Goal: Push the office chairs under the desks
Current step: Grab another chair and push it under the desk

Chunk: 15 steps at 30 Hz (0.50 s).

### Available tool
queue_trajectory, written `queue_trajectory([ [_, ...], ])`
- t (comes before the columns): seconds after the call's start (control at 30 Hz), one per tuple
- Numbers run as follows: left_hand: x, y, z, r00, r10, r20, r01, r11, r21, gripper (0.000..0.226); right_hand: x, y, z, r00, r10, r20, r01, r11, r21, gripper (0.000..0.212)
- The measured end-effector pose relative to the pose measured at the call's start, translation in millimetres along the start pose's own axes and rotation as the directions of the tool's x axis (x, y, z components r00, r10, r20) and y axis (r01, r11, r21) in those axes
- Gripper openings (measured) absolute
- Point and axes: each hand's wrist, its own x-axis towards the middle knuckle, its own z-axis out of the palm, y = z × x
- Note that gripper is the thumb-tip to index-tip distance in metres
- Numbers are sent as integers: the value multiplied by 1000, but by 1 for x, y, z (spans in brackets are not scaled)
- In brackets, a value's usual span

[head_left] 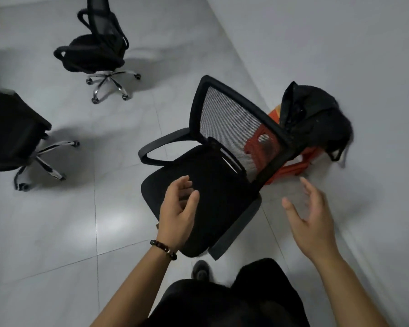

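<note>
In the head view, a black mesh-backed office chair [213, 175] is seen on the tiled floor [57, 220] beside the wall [340, 43]. The left hand [178, 208] is held loosely open above its seat; the right hand [309, 218] is spread wide, nothing grasped. Two further chairs [97, 48] [14, 138] are seen apart.

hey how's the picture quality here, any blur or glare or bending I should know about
Head view: the right hand and the black bag are smeared by motion blur; the left hand is sharper; a soft glare patch sits on the floor tiles; wide-angle bending curves the wall line; chairs cast soft shadows.
</note>
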Motion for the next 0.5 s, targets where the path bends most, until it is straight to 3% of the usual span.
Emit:
queue_trajectory([
  [0.17,83,19,68,999,-35,-30,36,999,33,40,124,31,-14,999,-46,22,46,999,2,63],
  [0.3,128,12,129,966,-186,-179,193,981,25,40,251,59,-1,974,-128,188,124,992,34,55],
  [0.4,141,20,175,879,-327,-347,337,941,-33,39,340,62,12,882,-190,431,211,977,-1,54],
  [0.5,150,37,215,761,-440,-476,427,893,-142,37,408,45,26,725,-299,620,369,929,17,55],
])
